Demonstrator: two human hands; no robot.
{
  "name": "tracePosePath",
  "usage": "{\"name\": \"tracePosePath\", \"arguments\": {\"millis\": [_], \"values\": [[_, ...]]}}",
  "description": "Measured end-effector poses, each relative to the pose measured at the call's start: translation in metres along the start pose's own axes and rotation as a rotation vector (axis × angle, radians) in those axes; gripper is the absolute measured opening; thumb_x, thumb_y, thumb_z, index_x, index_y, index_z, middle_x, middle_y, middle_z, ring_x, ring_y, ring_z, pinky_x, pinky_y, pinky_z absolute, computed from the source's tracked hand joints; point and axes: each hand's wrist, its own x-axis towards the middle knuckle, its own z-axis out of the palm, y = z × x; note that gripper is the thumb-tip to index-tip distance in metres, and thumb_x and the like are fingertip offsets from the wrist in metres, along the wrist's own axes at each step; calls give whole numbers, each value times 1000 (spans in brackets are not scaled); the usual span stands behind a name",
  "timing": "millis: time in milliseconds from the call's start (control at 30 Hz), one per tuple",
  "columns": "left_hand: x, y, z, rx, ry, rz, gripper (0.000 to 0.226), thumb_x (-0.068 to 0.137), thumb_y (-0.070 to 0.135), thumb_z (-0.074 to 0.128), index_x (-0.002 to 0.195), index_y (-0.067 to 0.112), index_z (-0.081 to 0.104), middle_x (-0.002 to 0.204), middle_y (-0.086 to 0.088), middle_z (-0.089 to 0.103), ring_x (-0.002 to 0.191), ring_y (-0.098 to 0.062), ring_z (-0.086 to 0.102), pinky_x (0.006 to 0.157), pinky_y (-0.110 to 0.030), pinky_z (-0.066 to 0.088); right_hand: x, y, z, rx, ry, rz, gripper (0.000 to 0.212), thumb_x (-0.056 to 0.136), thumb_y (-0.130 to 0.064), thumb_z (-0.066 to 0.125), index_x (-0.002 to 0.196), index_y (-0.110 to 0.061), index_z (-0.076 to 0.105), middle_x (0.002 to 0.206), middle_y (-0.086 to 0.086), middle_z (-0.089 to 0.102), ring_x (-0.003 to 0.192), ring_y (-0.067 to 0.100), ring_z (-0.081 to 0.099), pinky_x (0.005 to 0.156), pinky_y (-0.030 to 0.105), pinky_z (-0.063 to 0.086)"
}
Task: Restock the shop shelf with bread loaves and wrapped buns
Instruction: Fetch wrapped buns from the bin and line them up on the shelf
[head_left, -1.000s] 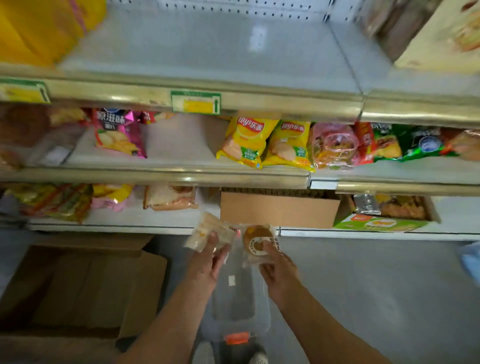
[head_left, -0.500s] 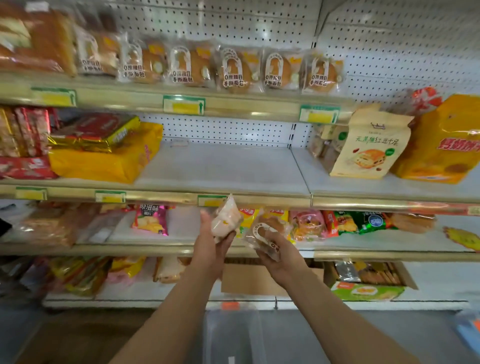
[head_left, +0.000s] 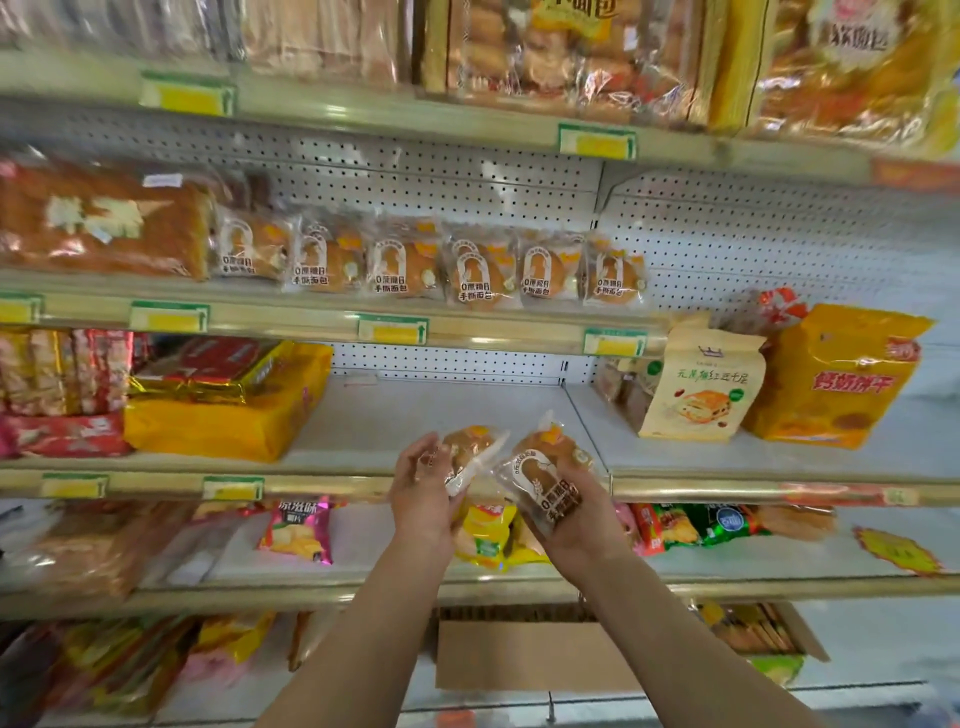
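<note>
The left hand (head_left: 423, 496) was raised in front of the shelves with its fingers curled around a wrapped bun (head_left: 470, 452), which stood tilted, its clear wrapper edge pointing up and to the right. Just beside it, the right hand (head_left: 582, 512) gripped a second wrapped bun (head_left: 545, 475) from below, label side facing me, white print on the plastic and a brown round bun inside. The 2 buns were close together, nearly touching, and both were held in the air before the front lip of a shelf (head_left: 415, 415) whose middle stretch lay bare and white.

On that same shelf, to the left, sat a big yellow pack (head_left: 228, 421) with a red and gold pack (head_left: 208, 371) lying on top of it, and further left some red packets (head_left: 67, 395). To the right, past the divider, a cream paper bag (head_left: 701, 387) stood upright next to a yellow bag (head_left: 831, 376) with red lettering.

1 level up, a row of 6 buns (head_left: 431, 265) in the same wrapper stood side by side, faces outward, with a large brown loaf (head_left: 98, 223) at their left end. The top level held more bagged bread (head_left: 519, 47), blurred.

Below the hands, yellow crisp bags (head_left: 491, 535) showed between the wrists, a pink bag (head_left: 298, 527) lay to the left and green packets (head_left: 711, 525) to the right. At the bottom a cardboard box (head_left: 519, 654) sat between both forearms.
</note>
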Motion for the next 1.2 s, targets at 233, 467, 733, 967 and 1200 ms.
{"name": "tracePosePath", "arguments": {"millis": [233, 467, 733, 967, 1200], "values": [[-9, 22, -1, 39, -5, 9, 95, 89, 9, 75, 160, 35, 17, 161, -3, 31, 88, -10, 60, 87, -32, 45, -12, -3, 11, 40, 0, -48, 28, 91, -13, 68, 116, -2, 66, 111, 18, 73, 106, 32, 69, 67, 35, 63], [-14, 35, -5, -83, -34, 11, 66, 83, -3, 76, 135, 23, 45, 135, -14, 56, 92, -19, 66, 74, -29, 55, -23, -3, 11, 41, -10, -104, 48, 89, -13, 72, 132, 0, 56, 115, 21, 72, 100, 32, 73, 89, 46, 58], [-4, 42, 1, -105, -62, 9, 38, 82, 3, 79, 88, 24, 48, 112, -10, 65, 101, -25, 67, 87, -27, 52, -26, -9, 18, -13, 68, -180, 81, 69, -20, 85, 140, -2, 50, 113, 18, 70, 81, 23, 74, 62, 29, 60], [-5, 51, 16, -40, -111, -24, 36, 85, 14, 78, 74, 17, 45, 88, -7, 64, 83, -17, 63, 70, -22, 47, -30, -20, 31, -5, 78, -194, 51, 85, -18, 78, 129, 0, 60, 119, 20, 70, 103, 28, 69, 77, 32, 61], [4, 76, 45, -23, -260, -39, 56, 83, 8, 80, 131, 11, 53, 123, -13, 66, 110, -26, 66, 109, -42, 47, -29, -44, 40, 58, 80, -250, 52, 86, -17, 78, 132, -3, 58, 126, 21, 67, 107, 28, 68, 74, 32, 62]]}}
